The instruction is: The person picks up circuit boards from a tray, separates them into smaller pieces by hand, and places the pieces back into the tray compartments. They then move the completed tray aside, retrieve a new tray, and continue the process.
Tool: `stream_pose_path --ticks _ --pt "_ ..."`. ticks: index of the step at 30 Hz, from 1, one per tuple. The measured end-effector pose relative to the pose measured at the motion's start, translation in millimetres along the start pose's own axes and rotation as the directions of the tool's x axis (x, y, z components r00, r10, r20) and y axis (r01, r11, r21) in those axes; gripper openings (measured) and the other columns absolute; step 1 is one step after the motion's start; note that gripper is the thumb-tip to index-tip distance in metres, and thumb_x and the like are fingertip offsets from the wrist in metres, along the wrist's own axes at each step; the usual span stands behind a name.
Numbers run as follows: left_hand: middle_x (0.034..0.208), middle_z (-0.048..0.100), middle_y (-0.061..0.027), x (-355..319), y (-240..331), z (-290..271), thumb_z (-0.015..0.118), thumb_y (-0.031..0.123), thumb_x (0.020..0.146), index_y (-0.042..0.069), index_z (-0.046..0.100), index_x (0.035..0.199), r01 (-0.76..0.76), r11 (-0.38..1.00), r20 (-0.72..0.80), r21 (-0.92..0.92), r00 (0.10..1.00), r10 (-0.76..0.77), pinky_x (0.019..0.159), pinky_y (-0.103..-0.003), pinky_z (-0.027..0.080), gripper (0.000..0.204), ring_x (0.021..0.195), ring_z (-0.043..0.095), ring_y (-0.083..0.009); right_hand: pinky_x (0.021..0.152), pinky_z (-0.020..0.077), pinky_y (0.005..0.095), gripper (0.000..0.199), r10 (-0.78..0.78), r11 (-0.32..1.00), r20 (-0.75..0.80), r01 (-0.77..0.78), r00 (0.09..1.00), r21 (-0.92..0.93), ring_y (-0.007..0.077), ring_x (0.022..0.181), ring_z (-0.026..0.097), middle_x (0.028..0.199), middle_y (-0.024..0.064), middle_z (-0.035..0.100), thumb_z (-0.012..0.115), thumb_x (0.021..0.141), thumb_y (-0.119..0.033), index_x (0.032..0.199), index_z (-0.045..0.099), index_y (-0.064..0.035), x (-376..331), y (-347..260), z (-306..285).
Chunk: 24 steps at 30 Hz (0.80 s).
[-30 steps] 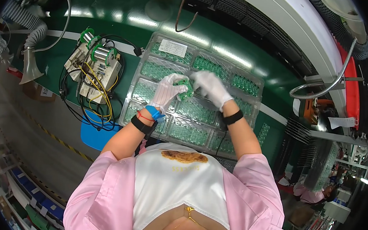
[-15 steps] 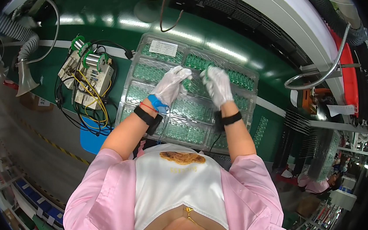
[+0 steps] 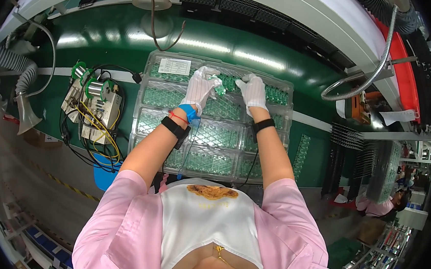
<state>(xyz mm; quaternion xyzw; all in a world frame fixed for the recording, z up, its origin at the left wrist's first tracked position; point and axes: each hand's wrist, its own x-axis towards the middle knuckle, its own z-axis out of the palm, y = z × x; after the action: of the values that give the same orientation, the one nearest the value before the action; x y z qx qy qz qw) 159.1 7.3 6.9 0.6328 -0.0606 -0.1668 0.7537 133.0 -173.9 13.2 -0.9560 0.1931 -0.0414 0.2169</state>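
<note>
A wide, clear plastic tray (image 3: 136, 120) with several compartments lies before me, holding rows of small green circuit boards (image 3: 279, 95). Both of my hands wear white gloves and are over its far part. My left hand (image 3: 201, 86) is closed around a few small green circuit boards (image 3: 220, 90), which poke out past its fingertips. To its right, my right hand (image 3: 254, 91) has its fingers bent and drawn together at the boards of the far middle compartment. Whatever those fingertips pinch is too small to make out. Dark bands circle both wrists, and a blue strap is on the left one.
Left of the tray stand solder spools (image 3: 96, 89) on a soldering unit (image 3: 100, 118) with tangled cables. A hanging brown cord (image 3: 155, 37) dangles beyond the tray. Fume funnels (image 3: 26, 113) and a metal flexible hose (image 3: 354, 95) flank the bench. Black racks (image 3: 347, 136) stand at right.
Both hands have moved farther out and rightward over the tray, to its far row. The left hand still holds its boards. My view has shifted slightly.
</note>
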Motion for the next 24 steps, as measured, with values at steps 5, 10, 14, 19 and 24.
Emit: stream_pose_path --ticks 5,10,14,19,24 --pt "0.077 0.059 -0.0054 -3.1 -0.3 12.1 0.068 0.013 0.081 0.0 0.049 0.118 -0.008 1.0 0.081 -0.011 0.997 0.009 0.044 -0.021 0.046 0.044 0.053 0.052 -0.0077 0.078 0.0512 0.0366 0.024 -0.164 0.807 0.234 -0.006 0.958 0.59 0.0323 0.087 0.064 0.094 0.0175 0.066 0.065 0.078 -0.015 0.098 0.064 -0.0027 -24.5 -23.1 -22.1" --pt "0.088 0.061 -0.0078 -25.9 21.5 17.5 0.065 0.018 0.084 -0.002 0.04 0.129 0.053 0.995 -0.072 -0.085 0.996 -0.059 0.044 -0.021 0.047 0.055 0.055 0.054 -0.0087 0.078 0.0508 0.0372 0.025 -0.066 0.94 -0.141 0.11 0.988 0.324 0.0321 0.087 0.064 0.096 0.0189 0.066 0.064 0.08 -0.017 0.101 0.062 -0.0035 2.3 24.3 -3.7" --pt "0.091 0.06 -0.013 -53.1 32.7 -10.4 0.065 0.022 0.084 -0.002 0.033 0.134 0.12 0.986 -0.164 -0.119 0.977 -0.139 0.043 -0.02 0.048 0.065 0.055 0.055 -0.0086 0.079 0.0504 0.0393 0.028 -0.087 0.993 -0.126 0.096 0.988 0.068 0.0353 0.088 0.063 0.099 0.0195 0.065 0.064 0.08 -0.019 0.103 0.059 -0.0037 22.0 44.1 23.6" --pt "0.091 0.06 -0.0108 -96.2 45.9 -45.9 0.062 0.027 0.086 -0.002 0.035 0.133 0.087 0.995 -0.191 -0.044 0.977 -0.094 0.043 -0.02 0.048 0.062 0.057 0.055 -0.009 0.079 0.0495 0.0422 0.032 0.094 0.995 -0.036 -0.095 0.995 -0.019 0.0373 0.092 0.061 0.099 0.0199 0.064 0.064 0.08 -0.026 0.103 0.058 -0.0037 12.8 40.4 20.7" --pt "0.093 0.061 -0.0073 -146.5 66.8 -76.6 0.054 0.031 0.09 -0.003 0.038 0.131 0.085 0.966 -0.32 0.243 0.947 -0.003 0.05 -0.019 0.044 0.056 0.061 0.053 -0.0081 0.08 0.0483 0.0442 0.034 0.227 0.972 -0.167 -0.212 0.959 0.106 0.0371 0.093 0.061 0.098 0.02 0.064 0.064 0.08 -0.03 0.102 0.06 -0.0051 -33.2 73.2 -34.8"
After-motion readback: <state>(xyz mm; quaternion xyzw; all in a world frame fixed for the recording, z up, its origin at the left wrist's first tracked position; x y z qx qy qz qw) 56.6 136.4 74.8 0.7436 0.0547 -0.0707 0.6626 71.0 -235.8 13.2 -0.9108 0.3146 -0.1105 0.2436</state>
